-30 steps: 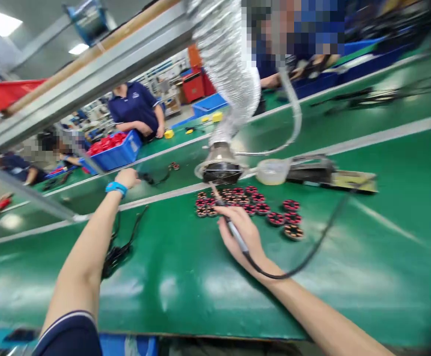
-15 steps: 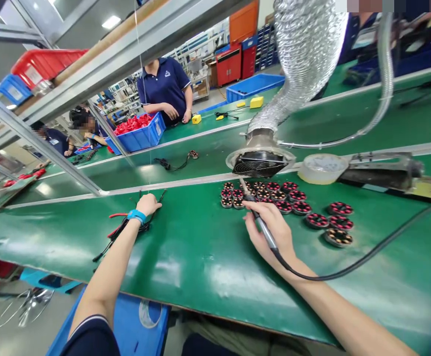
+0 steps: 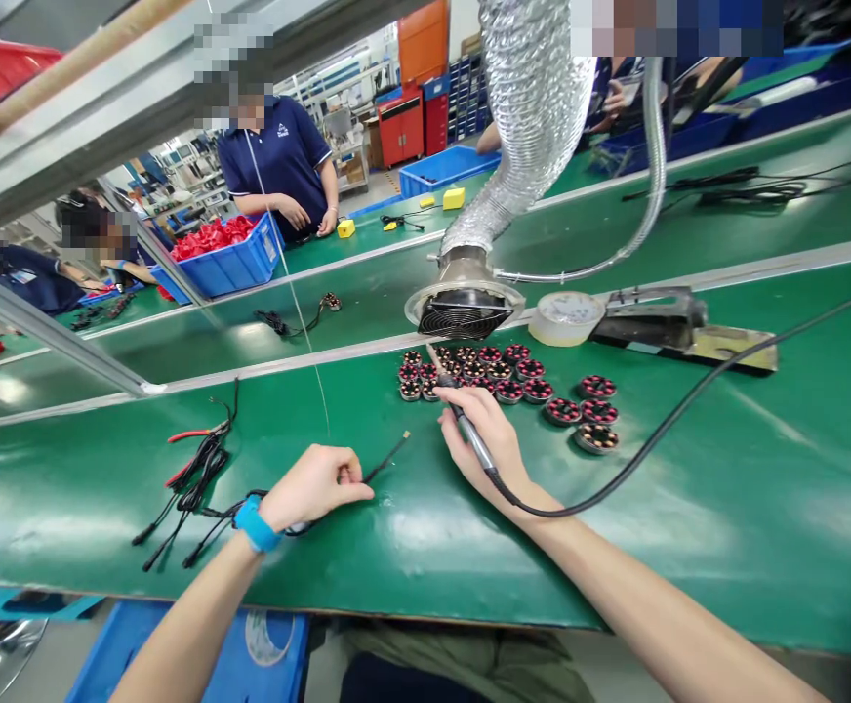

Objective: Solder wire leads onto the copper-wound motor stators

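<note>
My left hand [image 3: 319,485], with a blue band at the wrist, is closed on a black cable [image 3: 388,459] whose end points up to the right. Left of it lies a bundle of black cables [image 3: 202,474] beside red-handled pliers [image 3: 189,435]. In my right hand [image 3: 485,434] is a soldering iron [image 3: 473,439], held like a pen, its cord running off to the right. The iron's tip is over a cluster of small round motor stators [image 3: 499,371] with copper and red windings. A few more stators [image 3: 599,411] sit to the right of that hand.
Above the stators hangs a fume extractor fan [image 3: 466,310] on a silver duct [image 3: 528,117]. A round clear tub [image 3: 566,318] and a soldering iron stand [image 3: 660,322] are behind on the right. A thin solder wire [image 3: 301,312] hangs down. Across the bench, a person [image 3: 279,161] stands by a blue bin [image 3: 227,268].
My left hand has come away from the cable bundle towards me and to the right, carrying one black cable. My right hand still holds the iron by the stators. The view has shifted.
</note>
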A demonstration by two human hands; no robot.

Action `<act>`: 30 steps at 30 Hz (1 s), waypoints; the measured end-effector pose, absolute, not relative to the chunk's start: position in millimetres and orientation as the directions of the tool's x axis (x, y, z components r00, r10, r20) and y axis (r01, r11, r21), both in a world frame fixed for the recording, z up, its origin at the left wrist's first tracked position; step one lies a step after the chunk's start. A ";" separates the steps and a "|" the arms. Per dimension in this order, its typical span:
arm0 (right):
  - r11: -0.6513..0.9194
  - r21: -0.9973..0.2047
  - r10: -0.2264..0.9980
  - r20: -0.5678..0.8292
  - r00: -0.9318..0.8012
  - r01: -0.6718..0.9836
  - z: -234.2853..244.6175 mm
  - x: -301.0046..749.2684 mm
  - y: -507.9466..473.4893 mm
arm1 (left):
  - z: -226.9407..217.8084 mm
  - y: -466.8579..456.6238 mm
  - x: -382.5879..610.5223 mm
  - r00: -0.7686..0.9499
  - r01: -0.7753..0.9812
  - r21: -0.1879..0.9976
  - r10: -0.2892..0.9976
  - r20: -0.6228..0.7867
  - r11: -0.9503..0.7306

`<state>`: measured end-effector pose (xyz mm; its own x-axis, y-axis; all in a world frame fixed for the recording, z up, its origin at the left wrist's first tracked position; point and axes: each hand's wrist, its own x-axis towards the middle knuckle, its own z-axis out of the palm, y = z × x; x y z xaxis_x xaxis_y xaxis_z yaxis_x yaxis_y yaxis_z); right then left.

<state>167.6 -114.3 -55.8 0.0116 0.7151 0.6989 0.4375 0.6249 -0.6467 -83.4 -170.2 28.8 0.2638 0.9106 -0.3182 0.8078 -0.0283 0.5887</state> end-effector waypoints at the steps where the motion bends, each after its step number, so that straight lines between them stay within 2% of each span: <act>1: 0.622 -0.653 0.719 0.695 0.015 0.432 -55.1 167.9 -114.4 | 26.0 -168.7 -76.0 0.297 0.800 0.599 0.895 -0.334 -0.042; 7: 0.599 -0.685 0.735 0.676 0.053 0.414 -51.7 170.1 -113.7 | 15.7 -138.5 -70.6 0.347 0.743 0.669 0.857 -0.382 -0.002; 11: 0.603 -0.687 0.740 0.671 0.037 0.406 -52.4 170.1 -112.9 | 12.1 -123.6 -75.5 0.339 0.722 0.692 0.869 -0.360 0.005; 17: 0.595 -0.697 0.753 0.658 0.027 0.401 -49.2 169.6 -114.9 | 7.2 -121.9 -64.0 0.333 0.810 0.584 0.860 -0.386 -0.051; 20: 0.592 -0.699 0.753 0.657 0.033 0.403 -47.6 169.5 -115.3 | 9.5 -119.7 -59.7 0.307 0.821 0.569 0.883 -0.356 -0.057; 26: 0.608 -0.695 0.745 0.667 0.026 0.385 -47.7 170.3 -116.2 | 30.0 -111.3 -63.9 0.259 0.834 0.545 0.930 -0.259 -0.081; 30: 0.604 -0.696 0.741 0.670 0.048 0.388 -47.1 170.6 -118.6 | 62.2 -115.2 -75.0 0.260 0.776 0.630 0.926 -0.273 -0.032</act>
